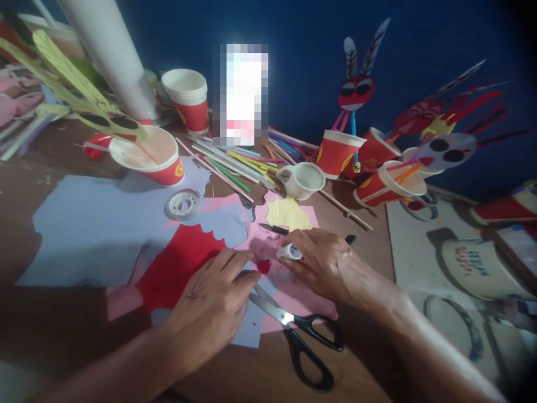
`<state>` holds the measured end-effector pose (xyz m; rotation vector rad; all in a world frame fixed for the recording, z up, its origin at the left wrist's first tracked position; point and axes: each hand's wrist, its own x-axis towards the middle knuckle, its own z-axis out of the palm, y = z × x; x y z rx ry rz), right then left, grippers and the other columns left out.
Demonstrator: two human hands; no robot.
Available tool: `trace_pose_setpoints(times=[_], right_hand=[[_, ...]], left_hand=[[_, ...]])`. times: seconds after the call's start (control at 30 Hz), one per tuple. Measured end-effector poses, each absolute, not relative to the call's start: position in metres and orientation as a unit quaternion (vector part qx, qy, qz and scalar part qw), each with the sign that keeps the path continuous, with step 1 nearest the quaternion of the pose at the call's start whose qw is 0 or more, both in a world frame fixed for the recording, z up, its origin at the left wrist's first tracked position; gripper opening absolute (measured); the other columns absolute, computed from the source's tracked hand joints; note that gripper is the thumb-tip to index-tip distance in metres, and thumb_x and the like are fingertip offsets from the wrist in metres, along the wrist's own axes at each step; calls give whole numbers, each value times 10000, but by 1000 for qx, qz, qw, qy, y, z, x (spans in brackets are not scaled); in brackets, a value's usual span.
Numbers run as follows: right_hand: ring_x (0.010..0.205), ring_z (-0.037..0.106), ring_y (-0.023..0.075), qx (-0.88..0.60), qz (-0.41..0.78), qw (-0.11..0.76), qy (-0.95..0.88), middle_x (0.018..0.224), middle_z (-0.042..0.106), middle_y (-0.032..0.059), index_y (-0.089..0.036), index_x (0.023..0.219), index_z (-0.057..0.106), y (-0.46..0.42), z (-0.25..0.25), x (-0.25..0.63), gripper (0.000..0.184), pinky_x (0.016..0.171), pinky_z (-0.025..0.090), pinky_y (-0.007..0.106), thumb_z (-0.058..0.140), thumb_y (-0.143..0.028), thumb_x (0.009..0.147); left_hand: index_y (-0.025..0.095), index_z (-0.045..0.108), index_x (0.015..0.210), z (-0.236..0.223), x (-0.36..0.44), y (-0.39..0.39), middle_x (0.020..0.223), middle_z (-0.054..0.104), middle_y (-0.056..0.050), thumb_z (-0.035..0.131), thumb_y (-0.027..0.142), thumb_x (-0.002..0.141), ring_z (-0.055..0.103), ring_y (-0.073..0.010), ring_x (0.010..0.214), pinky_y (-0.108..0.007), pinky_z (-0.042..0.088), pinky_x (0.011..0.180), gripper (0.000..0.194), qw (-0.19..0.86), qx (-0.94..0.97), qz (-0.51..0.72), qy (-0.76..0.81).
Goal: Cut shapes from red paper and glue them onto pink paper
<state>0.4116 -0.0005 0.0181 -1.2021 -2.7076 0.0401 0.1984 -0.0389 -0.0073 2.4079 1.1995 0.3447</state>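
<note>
My right hand grips a small white cylinder, its round end facing me; its exact kind is unclear. My left hand lies over the papers, fingers stretched and thumb apart. Just past its thumb tip is a small red paper piece on pink paper. Black-handled scissors lie between my hands, their blade tips partly hidden by my left hand. Red paper extends under and beyond my left hand. A black pen-like object rests ahead of my right fingers.
A white tape roll sits on blue-grey paper. Beyond are coloured sticks, a white cup and stacked paper cups. Paper-cup figures stand at right; another cup is at left. A phone-like bright screen is blurred out.
</note>
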Motion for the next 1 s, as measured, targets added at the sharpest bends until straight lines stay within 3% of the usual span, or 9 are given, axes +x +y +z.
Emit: trace_pose_setpoints(times=[0.1, 0.27, 0.4, 0.53, 0.67, 0.77, 0.87, 1.0], right_hand=[[624, 587, 169, -399, 36, 67, -914, 730, 618, 56, -161, 956, 566, 0, 17, 416, 235, 535, 442, 259, 412, -337, 946], [644, 606, 181, -419, 80, 104, -898, 745, 638, 60, -158, 982, 560, 0, 22, 426, 189, 568, 462, 281, 476, -314, 917], [731, 621, 196, -403, 134, 154, -892, 839, 656, 84, -141, 1010, 545, -5, 29, 419, 187, 652, 491, 312, 502, -291, 906], [780, 618, 219, -375, 165, 141, -901, 843, 654, 96, -125, 1038, 548, -8, 24, 408, 215, 672, 505, 335, 494, -290, 910], [807, 620, 214, -380, 181, 142, -896, 886, 656, 91, -147, 1038, 534, -7, 18, 408, 193, 705, 498, 337, 491, -285, 911], [825, 628, 196, -386, 204, 161, -885, 933, 658, 79, -172, 1036, 520, -6, 22, 413, 163, 710, 489, 309, 486, -275, 916], [809, 631, 181, -375, 216, 186, -882, 914, 659, 60, -185, 1025, 523, -6, 29, 414, 145, 694, 485, 289, 475, -268, 917], [772, 616, 175, -360, 228, 202, -882, 875, 653, 53, -185, 1012, 523, -9, 33, 412, 144, 667, 484, 290, 465, -277, 919]], left_hand=[[168, 643, 1028, -7, 198, -40, 1090, 583, -98, 461, 11, 789, 511, -265, 962, -459, 505, 798, 339, 205, 870, 120, 431], [160, 636, 1049, -7, 197, -41, 1176, 560, -108, 448, 7, 792, 502, -277, 1027, -467, 507, 827, 354, 191, 874, 117, 430], [150, 660, 972, -6, 197, -40, 1088, 588, -118, 457, 17, 785, 524, -282, 980, -478, 518, 800, 307, 186, 875, 112, 434], [151, 662, 854, -6, 198, -40, 1033, 596, -112, 461, 19, 782, 533, -277, 946, -476, 519, 795, 251, 190, 872, 109, 438], [161, 651, 898, -9, 195, -41, 1054, 597, -109, 472, 27, 790, 532, -274, 972, -462, 503, 817, 248, 209, 865, 139, 434], [183, 625, 944, -8, 192, -38, 1029, 603, -78, 484, 50, 822, 558, -214, 938, -364, 501, 812, 230, 262, 827, 236, 437], [198, 601, 897, -4, 190, -33, 883, 616, -21, 487, 90, 861, 594, -129, 815, -215, 501, 704, 161, 341, 748, 328, 466], [206, 602, 851, -3, 192, -26, 769, 590, 26, 536, 157, 854, 579, -87, 685, -141, 464, 565, 82, 424, 685, 328, 493]])
